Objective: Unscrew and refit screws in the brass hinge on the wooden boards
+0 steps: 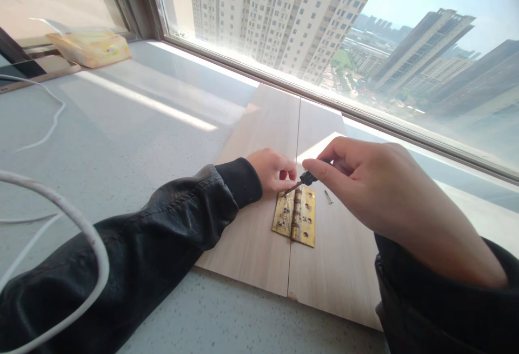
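Observation:
A brass hinge (305, 229) lies unfolded across the seam of two pale wooden boards, its left leaf on the left board (247, 235) and its right leaf on the right board (332, 278). Screw heads sit in the left leaf; open holes show in the right one. My right hand (357, 173) grips a black-handled screwdriver (308, 178), its shaft slanting down to the left leaf's upper part. Curled at the hinge's top edge, my left hand (275, 169) has its fingers closed near the shaft; what they hold, if anything, is hidden. One loose screw (328, 197) lies on the right board.
The boards rest on a speckled white sill (170, 159) beside a large window (344, 46). White cable (93, 240) loops in front of my left sleeve. A yellowish soft package (91, 46) stands at the far left by the window frame.

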The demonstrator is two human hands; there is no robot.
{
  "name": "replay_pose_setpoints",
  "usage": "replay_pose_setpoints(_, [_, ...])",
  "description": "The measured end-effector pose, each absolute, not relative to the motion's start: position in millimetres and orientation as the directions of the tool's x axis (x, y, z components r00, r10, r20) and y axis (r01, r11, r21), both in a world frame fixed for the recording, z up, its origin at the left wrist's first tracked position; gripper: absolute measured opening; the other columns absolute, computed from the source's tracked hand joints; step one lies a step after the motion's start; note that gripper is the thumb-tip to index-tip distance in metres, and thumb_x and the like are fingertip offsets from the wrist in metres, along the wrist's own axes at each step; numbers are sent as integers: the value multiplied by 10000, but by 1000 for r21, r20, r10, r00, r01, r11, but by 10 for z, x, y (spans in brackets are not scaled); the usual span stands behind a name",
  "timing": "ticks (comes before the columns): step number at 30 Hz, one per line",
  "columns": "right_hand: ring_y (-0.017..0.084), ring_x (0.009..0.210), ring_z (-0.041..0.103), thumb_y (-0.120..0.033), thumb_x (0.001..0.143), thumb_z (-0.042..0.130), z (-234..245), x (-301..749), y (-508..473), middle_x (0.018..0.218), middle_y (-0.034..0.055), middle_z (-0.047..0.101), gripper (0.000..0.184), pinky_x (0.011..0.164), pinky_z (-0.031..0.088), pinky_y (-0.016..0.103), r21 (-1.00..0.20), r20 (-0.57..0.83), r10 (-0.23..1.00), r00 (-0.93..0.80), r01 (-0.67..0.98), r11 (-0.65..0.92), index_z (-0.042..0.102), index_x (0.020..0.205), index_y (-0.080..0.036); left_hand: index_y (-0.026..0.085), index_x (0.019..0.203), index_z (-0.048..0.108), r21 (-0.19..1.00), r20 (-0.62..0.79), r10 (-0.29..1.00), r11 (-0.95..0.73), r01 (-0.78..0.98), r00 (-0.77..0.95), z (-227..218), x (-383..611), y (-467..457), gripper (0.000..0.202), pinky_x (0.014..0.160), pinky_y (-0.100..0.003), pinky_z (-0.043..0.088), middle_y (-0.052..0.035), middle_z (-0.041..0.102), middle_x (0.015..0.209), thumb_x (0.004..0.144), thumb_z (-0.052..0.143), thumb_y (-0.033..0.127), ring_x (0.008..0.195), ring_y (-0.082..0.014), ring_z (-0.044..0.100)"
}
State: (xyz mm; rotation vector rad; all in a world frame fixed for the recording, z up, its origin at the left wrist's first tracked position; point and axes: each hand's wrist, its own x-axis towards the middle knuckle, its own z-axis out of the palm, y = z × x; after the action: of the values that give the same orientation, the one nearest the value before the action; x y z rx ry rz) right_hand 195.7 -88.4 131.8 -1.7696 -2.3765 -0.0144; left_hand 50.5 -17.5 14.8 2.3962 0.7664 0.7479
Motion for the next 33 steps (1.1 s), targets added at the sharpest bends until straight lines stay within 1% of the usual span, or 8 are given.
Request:
replay_pose_setpoints(5, [94,427,386,-422,822,507,1323,2014,-890,481,-48,489,242,437,292,245,-173,94,929,-359,913,370,588,710,-223,105,755,693,777,388,678,-605,174,625,207,489,-229,182,587,-219,394,-11,597,639,683,548,188,594,-90,481])
replay_pose_setpoints(9, [93,437,404,-399,828,508,1307,2079,-870,503,-56,515,197,443,312,245,-266,44,918,-395,881,392,622,777,-247,126,788,685,943,267,693,-332,-33,669,307,459,-266,210,601,-224,389,4,616,697,635,543,134,655,-98,507])
replay_pose_setpoints(12, [112,500,487,-389,824,515,1296,2120,-844,579,-40,586,186,487,353,259,-327,14,909,-418,857,399,645,821,-256,126,821,690,977,203,667,-186,-104,717,345,456,-303,184,610,-232,395,6,629,700,677,608,206,637,-92,515])
replay_pose_setpoints(18, [139,585,566,-378,820,524,1290,2146,-838,659,-18,642,193,552,396,280,-362,28,903,-428,838,409,669,844,-253,123,871,701,966,257,628,-168,-195,735,312,472,-341,175,622,-209,409,-4,662,763,744,625,216,690,-88,548])
replay_pose_setpoints(21, [138,579,563,-393,819,524,1294,2127,-840,667,-11,647,204,545,394,278,-324,31,906,-422,853,409,677,844,-260,130,860,703,962,269,633,-147,-229,726,315,472,-338,149,718,-220,439,-17,687,819,775,594,184,771,-102,584])
replay_pose_setpoints(25, [141,536,520,-511,777,538,1321,2063,-839,627,10,622,304,493,353,273,-212,136,940,-312,918,335,667,767,-236,118,902,708,956,274,678,-270,-116,683,344,471,-325,211,695,-240,456,-39,705,807,756,630,248,732,-118,600])
replay_pose_setpoints(29, [116,412,357,-629,774,438,1338,1973,-868,452,20,471,519,419,244,272,-27,216,967,-137,989,147,509,486,-203,123,889,724,929,304,706,-370,-33,640,360,482,-320,256,674,-243,457,-52,715,779,723,664,308,696,-121,604])
replay_pose_setpoints(33, [121,408,288,-618,811,350,1314,1923,-901,424,22,405,561,425,220,279,90,150,981,-122,990,109,418,433,-208,123,842,737,925,313,754,-379,-6,578,359,502,-324,270,674,-242,449,-55,708,764,672,708,330,715,-130,599])
